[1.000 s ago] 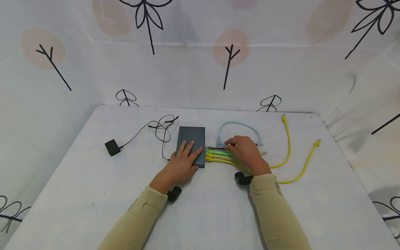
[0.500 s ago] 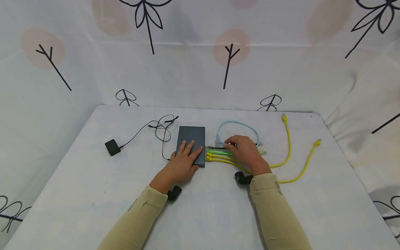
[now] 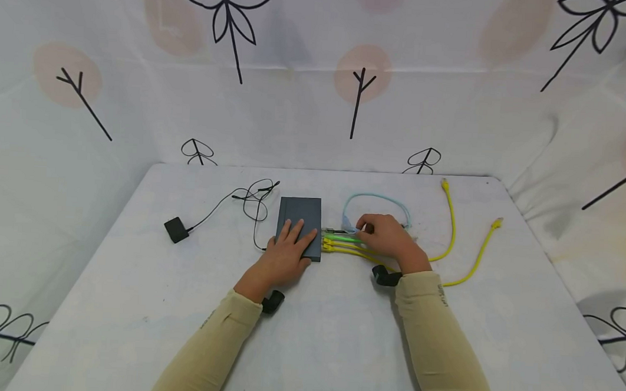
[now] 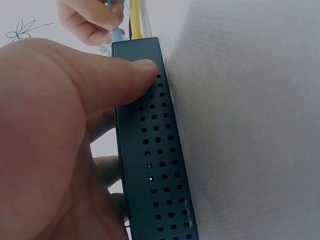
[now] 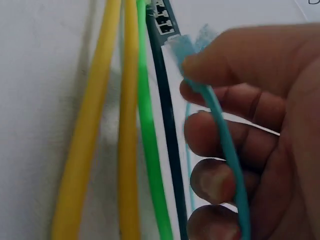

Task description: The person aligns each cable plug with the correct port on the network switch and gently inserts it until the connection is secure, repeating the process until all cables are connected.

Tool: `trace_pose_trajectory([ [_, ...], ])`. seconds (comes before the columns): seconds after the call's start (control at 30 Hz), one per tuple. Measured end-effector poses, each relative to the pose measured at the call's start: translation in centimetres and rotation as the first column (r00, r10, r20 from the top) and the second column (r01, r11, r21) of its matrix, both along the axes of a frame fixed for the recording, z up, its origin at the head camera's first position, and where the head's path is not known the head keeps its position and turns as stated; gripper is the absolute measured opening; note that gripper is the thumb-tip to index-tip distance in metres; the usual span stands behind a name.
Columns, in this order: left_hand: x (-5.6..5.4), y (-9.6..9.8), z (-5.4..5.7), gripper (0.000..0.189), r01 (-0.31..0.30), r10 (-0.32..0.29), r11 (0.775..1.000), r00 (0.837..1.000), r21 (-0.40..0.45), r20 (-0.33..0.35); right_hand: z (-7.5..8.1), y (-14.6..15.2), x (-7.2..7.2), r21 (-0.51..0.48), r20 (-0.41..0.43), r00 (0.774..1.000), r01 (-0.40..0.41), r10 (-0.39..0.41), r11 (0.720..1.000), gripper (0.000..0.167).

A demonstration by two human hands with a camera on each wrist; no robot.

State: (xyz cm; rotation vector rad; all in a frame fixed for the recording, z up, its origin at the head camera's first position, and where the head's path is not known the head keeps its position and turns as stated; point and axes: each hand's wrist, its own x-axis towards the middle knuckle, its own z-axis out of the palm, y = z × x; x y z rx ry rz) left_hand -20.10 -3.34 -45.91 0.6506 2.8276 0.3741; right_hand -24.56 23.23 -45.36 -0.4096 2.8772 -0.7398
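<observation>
My left hand (image 3: 283,259) lies on the dark grey network switch (image 3: 300,209), fingers spread over its top. In the left wrist view its thumb (image 4: 135,80) presses the perforated side wall. My right hand (image 3: 387,238) pinches a light-blue network cable (image 3: 377,195) just behind its plug (image 5: 180,47), between thumb and forefinger. That plug is close to the free ports (image 5: 163,22); whether it touches them I cannot tell. Beside it, a black cable (image 5: 167,105), a green cable (image 5: 147,120) and two yellow cables (image 5: 129,125) run from the switch's port side.
A black power adapter (image 3: 176,230) lies at the left, its thin cord (image 3: 256,201) looped and running to the switch. Loose yellow cable ends (image 3: 445,186) extend toward the back right. The white table's back edge meets a patterned cloth (image 3: 296,118).
My right hand has shifted slightly rightward and toward me, and the light-blue cable's loop has moved a little right with it. The left hand and the switch stay put.
</observation>
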Motion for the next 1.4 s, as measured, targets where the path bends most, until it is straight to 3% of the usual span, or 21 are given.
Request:
trace_pose_trajectory([
  [0.13, 0.0, 0.0, 0.1, 0.063, -0.003, 0.003, 1.000, 1.000, -0.001, 0.007, 0.4, 0.0, 0.2, -0.027, -0.003, 1.000, -0.001, 0.001, 1.000, 0.022],
  [0.43, 0.0, 0.0, 0.3, 0.062, 0.000, 0.000, 1.000, 1.000, 0.000, 0.009, 1.8, -0.1, 0.9, -0.096, -0.159, 0.986, 0.040, -0.054, 0.995, 0.021],
  [0.53, 0.0, 0.0, 0.4, 0.062, 0.002, -0.002, 1.000, 1.000, -0.001, 0.009, 2.4, 0.1, 1.2, -0.138, -0.268, 0.960, 0.044, -0.080, 0.990, 0.025],
  [0.67, 0.1, 0.0, 0.5, 0.062, 0.001, -0.002, 1.000, 1.000, 0.003, 0.017, 3.2, 0.7, 1.5, -0.196, -0.451, 0.883, 0.042, -0.128, 0.980, 0.025],
  [0.77, 0.1, 0.1, 0.5, 0.062, -0.002, 0.002, 1.000, 1.000, 0.002, 0.016, 3.7, 1.3, 1.5, -0.227, -0.530, 0.834, 0.040, -0.157, 0.973, 0.023],
  [0.97, -0.1, 0.1, 0.3, 0.063, -0.002, 0.002, 1.000, 1.000, -0.007, 0.018, 5.2, 2.8, 1.2, -0.211, -0.546, 0.823, 0.048, -0.159, 0.976, 0.025],
  [1.07, -0.2, 0.1, 0.0, 0.063, 0.010, -0.010, 1.000, 1.000, -0.007, 0.021, 7.1, 4.3, 1.0, -0.204, -0.505, 0.841, 0.102, -0.194, 0.974, 0.030],
  [1.17, -0.4, 0.1, -0.2, 0.062, 0.014, -0.014, 1.000, 1.000, -0.013, 0.011, 10.0, 6.1, 1.0, -0.226, -0.355, 0.907, 0.150, -0.225, 0.962, 0.041],
  [1.27, -0.5, 0.1, -0.3, 0.062, 0.008, -0.008, 1.000, 1.000, -0.018, -0.001, 12.1, 7.4, 0.6, -0.247, -0.157, 0.970, 0.144, -0.186, 0.958, 0.049],
  [1.33, -0.6, 0.0, -0.3, 0.063, 0.004, -0.004, 1.000, 1.000, -0.025, 0.000, 12.2, 7.5, -0.4, -0.222, -0.057, 0.991, 0.102, -0.118, 0.970, 0.049],
  [1.4, -0.6, -0.1, -0.4, 0.063, 0.000, 0.000, 1.000, 1.000, -0.018, 0.006, 10.9, 7.0, -1.9, -0.168, 0.010, 0.999, 0.048, -0.047, 0.985, 0.048],
])
